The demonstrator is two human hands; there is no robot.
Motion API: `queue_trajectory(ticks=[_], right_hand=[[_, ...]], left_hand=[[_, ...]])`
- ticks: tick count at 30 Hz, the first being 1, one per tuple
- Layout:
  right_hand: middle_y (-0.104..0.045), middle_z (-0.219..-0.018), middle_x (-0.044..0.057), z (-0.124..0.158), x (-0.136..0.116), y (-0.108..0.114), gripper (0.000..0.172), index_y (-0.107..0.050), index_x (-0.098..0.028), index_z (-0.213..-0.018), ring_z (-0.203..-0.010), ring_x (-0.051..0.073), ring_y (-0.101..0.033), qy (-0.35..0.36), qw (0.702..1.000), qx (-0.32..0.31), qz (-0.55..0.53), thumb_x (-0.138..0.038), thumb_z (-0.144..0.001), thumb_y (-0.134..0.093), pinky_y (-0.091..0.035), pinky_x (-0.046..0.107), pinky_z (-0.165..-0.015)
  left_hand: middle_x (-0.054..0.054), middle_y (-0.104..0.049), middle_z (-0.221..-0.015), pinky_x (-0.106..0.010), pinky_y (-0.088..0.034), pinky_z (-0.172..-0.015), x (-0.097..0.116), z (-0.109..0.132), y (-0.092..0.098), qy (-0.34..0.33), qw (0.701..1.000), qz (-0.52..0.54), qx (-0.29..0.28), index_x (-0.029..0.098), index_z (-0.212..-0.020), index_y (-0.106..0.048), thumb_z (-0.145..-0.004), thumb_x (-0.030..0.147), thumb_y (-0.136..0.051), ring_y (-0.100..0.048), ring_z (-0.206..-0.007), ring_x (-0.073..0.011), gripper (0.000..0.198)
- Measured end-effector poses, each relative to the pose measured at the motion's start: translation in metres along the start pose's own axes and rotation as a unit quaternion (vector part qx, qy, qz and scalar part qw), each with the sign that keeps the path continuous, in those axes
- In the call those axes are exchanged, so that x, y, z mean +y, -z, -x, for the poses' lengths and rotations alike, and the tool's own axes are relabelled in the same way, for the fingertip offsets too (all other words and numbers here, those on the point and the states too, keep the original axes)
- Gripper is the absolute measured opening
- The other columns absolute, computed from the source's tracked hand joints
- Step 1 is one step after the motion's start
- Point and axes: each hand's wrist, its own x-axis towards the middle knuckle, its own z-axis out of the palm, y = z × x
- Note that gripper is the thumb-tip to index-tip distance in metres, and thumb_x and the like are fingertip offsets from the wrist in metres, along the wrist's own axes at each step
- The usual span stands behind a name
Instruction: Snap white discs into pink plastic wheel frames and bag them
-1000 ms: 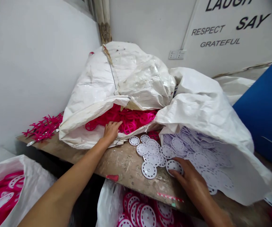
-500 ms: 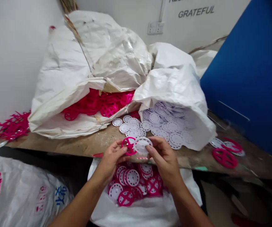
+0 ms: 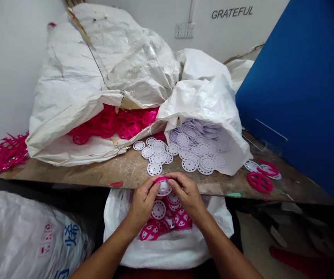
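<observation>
Between both hands, a white slotted disc [image 3: 164, 188] lies against a pink ring [image 3: 160, 179], whose rim shows along the top. My left hand [image 3: 143, 195] pinches the left edge of the pair, and my right hand [image 3: 186, 190] grips the right edge. Just below them, an open white sack [image 3: 172, 252] holds joined pink and white discs [image 3: 158, 209]. Loose white discs [image 3: 154, 168] lie on the worn table [image 3: 97, 174] right above my fingers.
A large sack [image 3: 65, 151] of pink rings [image 3: 105, 122] lies left; a sack [image 3: 221, 100] spills white discs [image 3: 204, 149]. Pink pieces [image 3: 7, 153] are heaped far left. Pink rings [image 3: 259, 182] lie right, near a blue panel [image 3: 297, 97]. Another filled sack [image 3: 30, 228] stands lower left.
The pink ring and white disc were side by side, one in each hand; now they overlap, ring behind disc. My hands have come closer together. The view has shifted slightly.
</observation>
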Motion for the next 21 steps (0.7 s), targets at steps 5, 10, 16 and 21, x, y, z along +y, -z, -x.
queue_trajectory(ticks=[5,10,16,21], right_hand=[[-0.065,-0.083,0.002,0.006,0.002,0.0,0.023,-0.059,-0.02,-0.105,-0.061,0.012,-0.057,-0.068,0.992,-0.023,-0.104,-0.032,-0.088,-0.05,-0.047,0.024,-0.059],[-0.067,-0.095,0.003,0.021,0.003,-0.006,0.028,-0.055,-0.022,-0.11,-0.085,0.017,-0.062,-0.037,0.996,-0.064,-0.046,-0.023,-0.083,-0.057,-0.048,0.028,-0.076],[-0.066,-0.099,0.004,0.008,0.005,0.017,0.028,-0.06,-0.024,-0.11,-0.087,0.019,-0.062,0.01,0.988,-0.114,0.101,-0.032,-0.083,-0.058,-0.049,0.03,-0.076],[-0.058,-0.118,0.011,-0.036,0.045,0.061,0.044,-0.059,-0.021,-0.118,-0.102,0.028,-0.058,-0.01,0.942,0.11,0.317,-0.047,-0.083,-0.049,-0.046,0.042,-0.087]], left_hand=[[-0.009,-0.064,-0.114,-0.031,-0.053,-0.076,-0.007,0.007,0.003,0.088,0.989,0.096,-0.064,0.02,-0.125,-0.05,-0.083,0.035,-0.057,-0.063,-0.096,-0.0231,0.045],[-0.007,-0.068,-0.095,-0.028,-0.053,-0.066,-0.019,0.017,0.004,0.125,0.985,0.091,-0.071,0.019,-0.115,-0.054,-0.081,0.035,-0.06,-0.066,-0.073,-0.0188,0.038],[-0.006,-0.069,-0.092,-0.026,-0.051,-0.063,-0.004,0.017,0.027,0.157,0.971,0.05,-0.172,0.02,-0.118,-0.056,-0.08,0.031,-0.059,-0.066,-0.075,-0.0191,0.04],[-0.004,-0.071,-0.092,-0.028,-0.049,-0.07,0.013,-0.035,0.086,0.022,0.981,-0.177,-0.076,0.022,-0.11,-0.064,-0.079,0.029,-0.06,-0.065,-0.077,-0.0191,0.032]])
